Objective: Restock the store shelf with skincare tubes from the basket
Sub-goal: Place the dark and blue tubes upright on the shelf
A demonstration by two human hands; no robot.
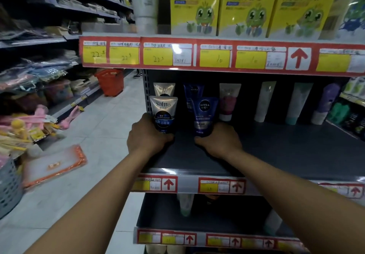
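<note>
Left hand (pixel 147 135) curled round the base of a silver "Softto" cream cleanser tube (pixel 163 113); right hand (pixel 219 140) gripping a blue "NIVEA MEN" tube (pixel 204 115). Both upright on the dark shelf (pixel 276 151), before matching tubes. Handwritten "22" on yellow price tags (pixel 124 55). Fingertips hidden behind tubes; rear tubes too blurred to read.

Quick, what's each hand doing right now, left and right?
Left hand: grips the base of the Softto tube standing on the shelf.
Right hand: grips the base of the Nivea Men tube.
</note>
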